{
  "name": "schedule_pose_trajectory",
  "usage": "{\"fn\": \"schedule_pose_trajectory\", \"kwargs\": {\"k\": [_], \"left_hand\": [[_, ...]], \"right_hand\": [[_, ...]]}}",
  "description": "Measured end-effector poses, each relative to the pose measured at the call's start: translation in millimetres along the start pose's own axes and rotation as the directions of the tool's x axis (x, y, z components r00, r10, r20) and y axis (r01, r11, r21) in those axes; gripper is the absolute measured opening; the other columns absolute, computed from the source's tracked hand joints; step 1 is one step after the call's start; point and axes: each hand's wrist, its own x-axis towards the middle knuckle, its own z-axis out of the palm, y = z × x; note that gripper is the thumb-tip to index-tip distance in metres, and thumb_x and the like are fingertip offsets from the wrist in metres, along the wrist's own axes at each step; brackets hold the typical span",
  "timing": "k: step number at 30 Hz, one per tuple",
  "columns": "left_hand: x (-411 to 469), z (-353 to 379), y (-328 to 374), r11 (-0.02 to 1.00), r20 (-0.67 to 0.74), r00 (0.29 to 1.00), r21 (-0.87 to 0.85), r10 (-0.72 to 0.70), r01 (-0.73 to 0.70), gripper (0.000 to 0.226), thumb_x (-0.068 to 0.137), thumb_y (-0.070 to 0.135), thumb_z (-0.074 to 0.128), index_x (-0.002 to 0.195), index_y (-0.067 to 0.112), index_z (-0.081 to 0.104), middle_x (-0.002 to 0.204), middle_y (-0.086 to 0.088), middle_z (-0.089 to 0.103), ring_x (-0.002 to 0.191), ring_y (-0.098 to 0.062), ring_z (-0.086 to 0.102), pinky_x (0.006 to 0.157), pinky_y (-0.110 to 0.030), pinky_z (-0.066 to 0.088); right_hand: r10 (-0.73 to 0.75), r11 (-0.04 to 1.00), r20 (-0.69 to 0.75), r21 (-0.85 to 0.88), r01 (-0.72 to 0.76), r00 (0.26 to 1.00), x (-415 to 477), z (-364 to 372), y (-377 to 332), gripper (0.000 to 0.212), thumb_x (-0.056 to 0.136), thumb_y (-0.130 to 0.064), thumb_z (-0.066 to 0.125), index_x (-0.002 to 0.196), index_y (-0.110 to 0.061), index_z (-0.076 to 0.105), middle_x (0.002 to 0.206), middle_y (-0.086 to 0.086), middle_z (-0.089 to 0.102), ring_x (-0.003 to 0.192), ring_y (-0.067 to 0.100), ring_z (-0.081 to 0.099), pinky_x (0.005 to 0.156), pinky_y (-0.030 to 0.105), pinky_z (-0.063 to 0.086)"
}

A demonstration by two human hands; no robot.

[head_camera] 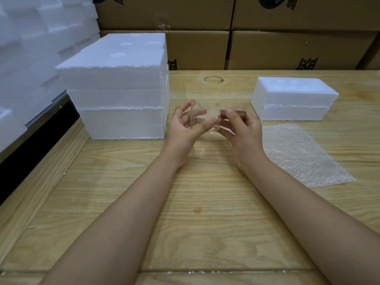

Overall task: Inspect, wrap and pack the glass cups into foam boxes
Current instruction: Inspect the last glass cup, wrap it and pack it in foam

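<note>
A clear glass cup (pixel 207 118) lies sideways in the air above the middle of the wooden table, held between both hands. My left hand (pixel 186 125) cups its open rim end, fingers curled round the glass. My right hand (pixel 239 128) grips the base end, where a brown band shows under the fingers. A sheet of bubble wrap (pixel 300 155) lies flat on the table to the right of my right hand. A small white foam box (pixel 292 98) with its lid on stands behind the wrap.
A tall stack of white foam boxes (pixel 121 89) stands at the table's left. More foam pieces (pixel 30 48) pile up at the far left. Cardboard cartons (pixel 267 38) line the back. The wooden table (pixel 195 212) stretches toward me.
</note>
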Motion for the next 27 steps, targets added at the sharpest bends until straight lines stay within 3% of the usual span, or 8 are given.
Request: {"fn": "schedule_pose_trajectory", "kwargs": {"k": [4, 8, 12, 17, 21, 23, 27], "left_hand": [[0.7, -0.1, -5.0, 0.971, -0.017, 0.993, 0.210, 0.120, -0.114, 0.075, 0.068, 0.011, 0.086, 0.134, 0.010, 0.051, 0.119, -0.003, 0.062, 0.100, -0.007, 0.057, 0.089, -0.024, 0.050], [-0.8, 3.2, -8.0, 0.896, 0.056, 0.967, 0.365, 0.249, -0.252, 0.074, 0.065, 0.007, 0.087, 0.131, 0.011, 0.052, 0.121, -0.001, 0.059, 0.106, -0.006, 0.055, 0.093, -0.021, 0.047], [-1.9, 3.8, -8.6, 0.853, 0.084, 0.945, 0.410, 0.317, -0.323, 0.075, 0.062, 0.006, 0.089, 0.128, 0.009, 0.053, 0.120, 0.002, 0.058, 0.113, -0.009, 0.055, 0.099, -0.024, 0.045], [-1.7, 4.4, -9.3, 0.817, 0.100, 0.925, 0.441, 0.367, -0.372, 0.074, 0.060, 0.003, 0.088, 0.120, 0.023, 0.050, 0.119, 0.008, 0.058, 0.118, -0.010, 0.055, 0.105, -0.034, 0.044], [-0.7, 4.8, -10.9, 0.835, 0.089, 0.928, 0.413, 0.362, -0.365, 0.077, 0.059, -0.004, 0.087, 0.112, 0.034, 0.045, 0.120, 0.008, 0.057, 0.120, -0.013, 0.054, 0.106, -0.041, 0.042], [-0.5, 4.5, -11.2, 0.848, 0.084, 0.931, 0.389, 0.356, -0.359, 0.077, 0.059, -0.006, 0.086, 0.111, 0.033, 0.044, 0.119, 0.011, 0.055, 0.119, -0.006, 0.052, 0.107, -0.038, 0.041], [-0.5, 3.6, -11.8, 0.844, 0.091, 0.920, 0.373, 0.381, -0.386, 0.077, 0.058, -0.007, 0.085, 0.110, 0.031, 0.044, 0.118, 0.015, 0.053, 0.119, -0.007, 0.052, 0.107, -0.041, 0.042]], "right_hand": [[0.124, 0.990, -0.040, 0.067, -0.121, 0.991, 4.2, -3.5, -0.1, 0.022, 0.093, -0.016, 0.060, 0.073, -0.007, 0.061, 0.069, 0.004, 0.065, 0.072, 0.021, 0.070, 0.063, 0.028, 0.056], [0.199, 0.979, -0.096, 0.062, -0.194, 0.975, 6.6, -4.8, 3.6, 0.025, 0.097, -0.017, 0.054, 0.075, -0.005, 0.058, 0.076, 0.014, 0.064, 0.072, 0.021, 0.071, 0.060, 0.026, 0.056], [0.223, 0.975, -0.125, 0.008, -0.224, 0.967, 8.2, -4.6, 7.0, 0.028, 0.098, -0.020, 0.051, 0.077, -0.003, 0.060, 0.080, 0.018, 0.064, 0.068, 0.021, 0.066, 0.057, 0.024, 0.054], [0.211, 0.977, -0.153, -0.005, -0.215, 0.965, 10.0, -4.9, 9.7, 0.029, 0.099, -0.020, 0.049, 0.081, 0.001, 0.058, 0.082, 0.019, 0.062, 0.070, 0.023, 0.066, 0.058, 0.027, 0.055], [0.157, 0.988, -0.153, 0.013, -0.157, 0.976, 8.1, -2.9, 11.0, 0.033, 0.099, -0.020, 0.049, 0.071, -0.005, 0.057, 0.078, 0.010, 0.070, 0.078, 0.021, 0.071, 0.074, 0.034, 0.059], [0.110, 0.993, -0.145, -0.016, -0.114, 0.983, 7.5, -1.6, 10.6, 0.032, 0.099, -0.020, 0.050, 0.071, -0.008, 0.060, 0.082, 0.011, 0.071, 0.086, 0.025, 0.070, 0.078, 0.034, 0.058], [0.026, 0.996, -0.123, -0.081, -0.036, 0.992, 6.6, -0.6, 9.8, 0.033, 0.099, -0.018, 0.050, 0.068, -0.009, 0.057, 0.086, 0.008, 0.072, 0.086, 0.022, 0.069, 0.072, 0.027, 0.056]]}}
